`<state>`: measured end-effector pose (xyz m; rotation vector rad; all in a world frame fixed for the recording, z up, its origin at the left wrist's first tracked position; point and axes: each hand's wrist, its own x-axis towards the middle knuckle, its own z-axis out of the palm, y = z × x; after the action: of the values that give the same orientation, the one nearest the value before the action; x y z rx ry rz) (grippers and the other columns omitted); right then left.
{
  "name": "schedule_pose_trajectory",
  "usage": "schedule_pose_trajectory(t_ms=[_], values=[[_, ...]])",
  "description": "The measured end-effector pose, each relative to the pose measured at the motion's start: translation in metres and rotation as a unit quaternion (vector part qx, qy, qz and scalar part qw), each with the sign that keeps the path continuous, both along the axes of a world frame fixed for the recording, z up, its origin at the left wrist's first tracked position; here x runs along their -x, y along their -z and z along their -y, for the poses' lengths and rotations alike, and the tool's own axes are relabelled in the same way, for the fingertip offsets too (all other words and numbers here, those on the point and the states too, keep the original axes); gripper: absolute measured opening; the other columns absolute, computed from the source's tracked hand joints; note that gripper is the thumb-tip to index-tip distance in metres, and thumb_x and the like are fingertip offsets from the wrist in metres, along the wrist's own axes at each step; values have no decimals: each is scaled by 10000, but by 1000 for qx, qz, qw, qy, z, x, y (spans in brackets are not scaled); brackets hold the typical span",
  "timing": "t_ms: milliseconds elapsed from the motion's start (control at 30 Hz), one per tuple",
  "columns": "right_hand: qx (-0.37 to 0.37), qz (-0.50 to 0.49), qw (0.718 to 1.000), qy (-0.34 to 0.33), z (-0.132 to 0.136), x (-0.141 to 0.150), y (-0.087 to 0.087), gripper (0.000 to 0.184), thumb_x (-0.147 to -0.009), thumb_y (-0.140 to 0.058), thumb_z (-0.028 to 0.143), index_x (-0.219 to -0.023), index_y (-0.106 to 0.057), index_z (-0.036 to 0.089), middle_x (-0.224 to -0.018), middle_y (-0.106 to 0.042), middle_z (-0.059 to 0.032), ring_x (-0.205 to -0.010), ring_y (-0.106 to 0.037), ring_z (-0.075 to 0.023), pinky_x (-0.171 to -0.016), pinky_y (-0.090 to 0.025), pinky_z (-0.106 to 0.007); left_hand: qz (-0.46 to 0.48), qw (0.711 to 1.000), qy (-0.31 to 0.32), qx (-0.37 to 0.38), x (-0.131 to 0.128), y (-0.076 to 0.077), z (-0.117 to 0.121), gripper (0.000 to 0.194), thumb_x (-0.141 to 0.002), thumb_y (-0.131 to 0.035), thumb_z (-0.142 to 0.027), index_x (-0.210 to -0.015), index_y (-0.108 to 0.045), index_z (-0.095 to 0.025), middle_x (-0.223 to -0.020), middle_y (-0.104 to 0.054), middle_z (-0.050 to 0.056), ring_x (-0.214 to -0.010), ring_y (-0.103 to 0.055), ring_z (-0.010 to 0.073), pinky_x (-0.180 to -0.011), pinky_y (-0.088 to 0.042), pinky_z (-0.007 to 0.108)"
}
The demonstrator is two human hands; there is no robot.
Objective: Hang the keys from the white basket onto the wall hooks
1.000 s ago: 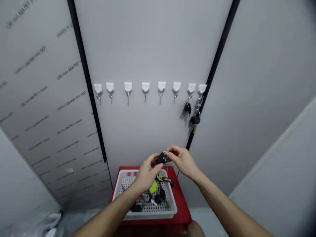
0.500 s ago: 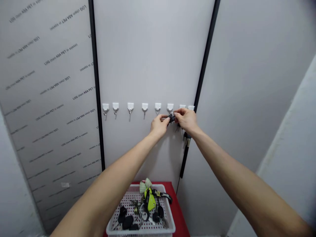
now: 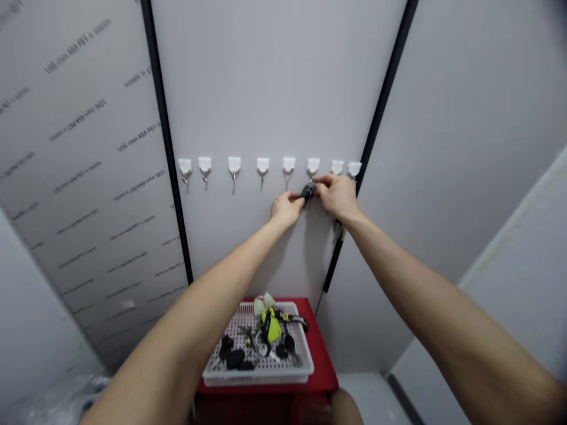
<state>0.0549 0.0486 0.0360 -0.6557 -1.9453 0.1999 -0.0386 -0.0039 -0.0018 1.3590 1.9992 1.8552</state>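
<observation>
Both hands meet at a bunch of keys [image 3: 308,191] with a black head, just below a white wall hook [image 3: 313,165]. My left hand [image 3: 287,209] pinches the black part from the left. On the other side, the fingertips of my right hand [image 3: 337,196] are closed on the metal ring end, close under the hook's metal prong. Whether the ring is over the prong cannot be made out. Behind and below my right wrist another set of keys [image 3: 337,230] hangs, partly hidden.
Several white hooks [image 3: 263,166] run in a row along the wall panel between black strips. Below, a white perforated basket [image 3: 305,373] holds keys and a yellow-green key pouch [image 3: 271,326]. It stands on a red table [image 3: 321,360].
My view has tilted down, so the hooks and basket sit higher in the picture. Both hands have brought the keys closer beneath the hook's prong.
</observation>
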Motion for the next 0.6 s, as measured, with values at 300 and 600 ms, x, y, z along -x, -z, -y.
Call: schedule_pose_trajectory(t_ms=[300, 600], values=[[-15, 86, 993, -75, 39, -26, 94, 232, -641, -406, 154, -806, -568, 135, -773, -582, -45, -681, -515, -124, -659, -388, -257, -2, 998, 41, 57, -2, 101, 63, 221, -623, -479, -147, -831, -541, -108, -828, -581, 69, -749, -514, 109, -723, -383, 242], [47, 549, 818, -165, 84, -42, 236, 233, -597, -425, 118, -748, -594, 173, -809, -584, -64, -783, -495, -168, -663, -339, -242, -82, 968, 61, 230, -19, 216, 132, 203, -644, -411, -137, -788, -554, -138, -786, -587, 41, -717, -512, 116, -684, -381, 233]])
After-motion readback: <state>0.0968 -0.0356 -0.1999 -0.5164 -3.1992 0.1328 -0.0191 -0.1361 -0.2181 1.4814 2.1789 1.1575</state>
